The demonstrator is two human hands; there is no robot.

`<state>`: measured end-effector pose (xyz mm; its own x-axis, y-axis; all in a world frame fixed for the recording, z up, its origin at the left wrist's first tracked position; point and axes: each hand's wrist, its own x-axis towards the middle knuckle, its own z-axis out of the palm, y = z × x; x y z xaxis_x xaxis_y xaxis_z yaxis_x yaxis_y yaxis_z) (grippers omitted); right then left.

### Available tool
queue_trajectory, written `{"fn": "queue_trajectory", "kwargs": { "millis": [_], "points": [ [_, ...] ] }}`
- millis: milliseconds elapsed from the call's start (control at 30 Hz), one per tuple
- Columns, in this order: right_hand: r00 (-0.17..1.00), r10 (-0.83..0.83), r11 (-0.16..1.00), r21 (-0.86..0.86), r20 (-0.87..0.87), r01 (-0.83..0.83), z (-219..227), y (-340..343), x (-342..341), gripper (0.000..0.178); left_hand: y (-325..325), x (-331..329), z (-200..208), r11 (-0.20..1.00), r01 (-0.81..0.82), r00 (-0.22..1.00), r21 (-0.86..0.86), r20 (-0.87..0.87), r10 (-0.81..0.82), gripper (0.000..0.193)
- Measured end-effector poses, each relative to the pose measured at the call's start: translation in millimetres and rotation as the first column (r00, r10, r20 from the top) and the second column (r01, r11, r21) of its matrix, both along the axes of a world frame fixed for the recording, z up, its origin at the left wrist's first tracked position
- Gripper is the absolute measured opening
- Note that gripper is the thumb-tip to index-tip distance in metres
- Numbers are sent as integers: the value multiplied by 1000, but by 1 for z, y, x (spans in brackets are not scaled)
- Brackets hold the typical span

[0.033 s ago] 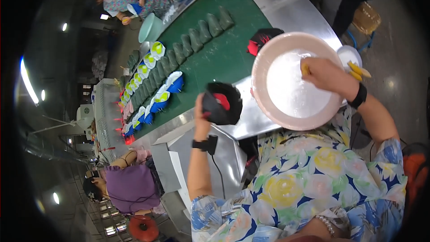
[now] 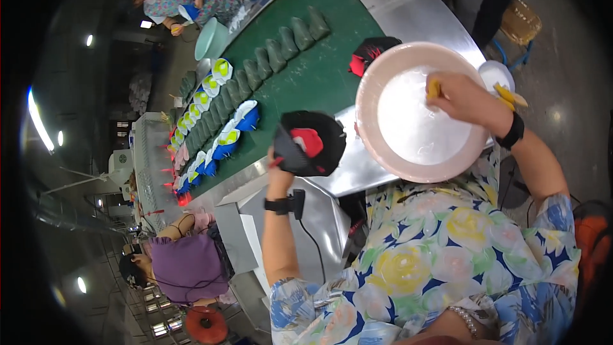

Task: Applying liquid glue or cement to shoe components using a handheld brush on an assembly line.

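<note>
Left hand (image 2: pixel 281 165) – fingers closed on black-and-red shoe upper (image 2: pixel 311 143), frame centre, above steel table (image 2: pixel 357 169) edge | right hand (image 2: pixel 465 99) – fingers pinching yellow brush (image 2: pixel 433 87) inside pink basin (image 2: pixel 418 112), upper right | relation – upper lies just left of basin rim, long axis pointing toward the brush; right hand nearer basin.
</note>
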<state>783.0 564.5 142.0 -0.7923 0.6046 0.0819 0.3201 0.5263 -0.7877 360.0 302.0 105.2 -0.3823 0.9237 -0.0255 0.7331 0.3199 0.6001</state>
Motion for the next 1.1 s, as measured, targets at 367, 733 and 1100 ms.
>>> {"fn": "queue_trajectory", "kwargs": {
  "millis": [367, 733, 1100],
  "points": [
    [872, -63, 997, 3, -486, 73, 43, 0, -28, 25, 99, 98, 19, 971, -107, 699, 213, 711, -78, 47],
    [833, -463, 844, -436, -301, 312, 16, -34, -20, 34, 135, 149, -2, 822, -169, 901, 543, 423, -94, 48],
    [829, -300, 917, -383, -473, 114, 21, -39, -2, 26, 104, 127, 17, 847, -147, 894, 510, 435, -107, 50]
  ]
}}
